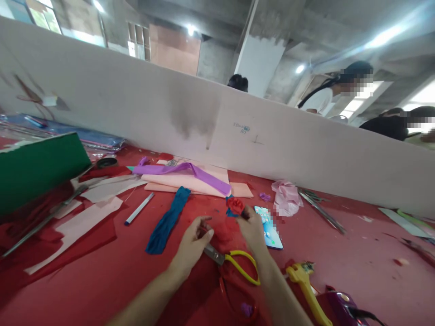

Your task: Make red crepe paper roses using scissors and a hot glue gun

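Pinching the flower (236,206) with the right hand (251,224), outstretched beyond the scissors (218,257); curling the left hand (193,239) just beside the scissors' tip, with any grip unclear.

From where I stand, the red flower (237,206) looks like matt, crinkled paper, and the blue strip (169,221) is wrinkled in the same way. The near scissors (220,259) have smooth metal blades and a yellow, plastic-looking handle. On the right, the phone (268,226) is glossy; far left, the packets (98,140) shine like plastic film
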The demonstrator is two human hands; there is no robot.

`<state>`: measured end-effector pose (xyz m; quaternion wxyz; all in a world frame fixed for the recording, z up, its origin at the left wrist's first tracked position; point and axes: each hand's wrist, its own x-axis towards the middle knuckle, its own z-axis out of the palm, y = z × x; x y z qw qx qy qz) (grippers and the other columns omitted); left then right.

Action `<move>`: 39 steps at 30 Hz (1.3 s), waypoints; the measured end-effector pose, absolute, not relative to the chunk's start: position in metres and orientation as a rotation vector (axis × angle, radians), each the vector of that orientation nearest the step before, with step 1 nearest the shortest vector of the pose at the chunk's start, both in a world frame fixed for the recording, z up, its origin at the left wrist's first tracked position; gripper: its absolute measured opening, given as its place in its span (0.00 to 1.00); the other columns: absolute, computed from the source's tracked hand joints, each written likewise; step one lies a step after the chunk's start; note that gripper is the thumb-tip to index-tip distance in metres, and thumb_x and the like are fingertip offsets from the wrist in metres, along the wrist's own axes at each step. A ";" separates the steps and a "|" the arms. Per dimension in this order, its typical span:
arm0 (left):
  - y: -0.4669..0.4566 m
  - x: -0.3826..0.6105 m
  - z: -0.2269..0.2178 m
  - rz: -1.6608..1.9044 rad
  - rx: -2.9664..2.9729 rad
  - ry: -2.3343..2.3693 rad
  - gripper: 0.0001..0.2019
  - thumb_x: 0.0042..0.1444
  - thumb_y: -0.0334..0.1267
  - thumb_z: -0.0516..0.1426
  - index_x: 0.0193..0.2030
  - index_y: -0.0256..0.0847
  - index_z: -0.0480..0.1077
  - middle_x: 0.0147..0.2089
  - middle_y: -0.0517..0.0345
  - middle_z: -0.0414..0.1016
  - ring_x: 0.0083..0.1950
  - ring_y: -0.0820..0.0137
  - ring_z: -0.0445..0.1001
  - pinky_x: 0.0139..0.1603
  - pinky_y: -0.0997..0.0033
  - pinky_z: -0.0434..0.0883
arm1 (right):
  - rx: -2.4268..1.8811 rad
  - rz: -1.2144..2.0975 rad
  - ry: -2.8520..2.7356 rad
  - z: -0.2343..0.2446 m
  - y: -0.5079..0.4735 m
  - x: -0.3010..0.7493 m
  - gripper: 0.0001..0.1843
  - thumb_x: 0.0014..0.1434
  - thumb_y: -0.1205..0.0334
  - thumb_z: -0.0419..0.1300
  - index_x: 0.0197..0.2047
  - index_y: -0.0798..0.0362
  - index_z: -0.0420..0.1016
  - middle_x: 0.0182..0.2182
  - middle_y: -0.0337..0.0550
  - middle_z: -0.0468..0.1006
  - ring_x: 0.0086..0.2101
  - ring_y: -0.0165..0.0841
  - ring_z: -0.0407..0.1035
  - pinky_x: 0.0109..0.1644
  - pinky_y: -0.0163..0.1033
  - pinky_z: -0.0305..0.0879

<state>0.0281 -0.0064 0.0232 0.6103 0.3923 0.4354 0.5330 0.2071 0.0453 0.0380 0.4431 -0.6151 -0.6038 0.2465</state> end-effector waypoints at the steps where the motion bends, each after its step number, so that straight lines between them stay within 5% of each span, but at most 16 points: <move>1: -0.005 0.028 0.022 1.266 1.003 1.097 0.15 0.48 0.35 0.59 0.45 0.40 0.70 0.34 0.58 0.68 0.34 0.71 0.67 0.35 0.72 0.65 | -1.570 0.568 -1.495 0.037 0.062 0.219 0.11 0.46 0.66 0.55 0.33 0.55 0.76 0.26 0.40 0.78 0.31 0.37 0.70 0.34 0.37 0.65; 5: -0.001 0.024 0.019 1.343 1.159 1.270 0.14 0.50 0.35 0.54 0.45 0.39 0.69 0.33 0.58 0.69 0.33 0.70 0.68 0.33 0.71 0.65 | -1.739 0.474 -1.533 0.025 0.120 0.251 0.09 0.50 0.69 0.60 0.37 0.54 0.77 0.29 0.41 0.78 0.34 0.37 0.71 0.38 0.40 0.66; 11: 0.002 0.020 0.020 1.351 1.164 1.330 0.14 0.50 0.35 0.53 0.44 0.40 0.70 0.33 0.58 0.70 0.32 0.70 0.69 0.30 0.73 0.64 | -1.832 0.500 -1.669 -0.001 0.159 0.258 0.17 0.61 0.57 0.58 0.51 0.54 0.69 0.50 0.46 0.71 0.44 0.37 0.70 0.45 0.46 0.70; 39: 0.002 0.018 0.016 1.358 1.103 1.294 0.13 0.50 0.37 0.55 0.43 0.40 0.70 0.35 0.57 0.70 0.32 0.70 0.68 0.33 0.72 0.65 | -2.045 0.475 -1.486 0.012 0.117 0.264 0.15 0.61 0.58 0.57 0.49 0.55 0.70 0.46 0.47 0.74 0.42 0.36 0.71 0.46 0.47 0.69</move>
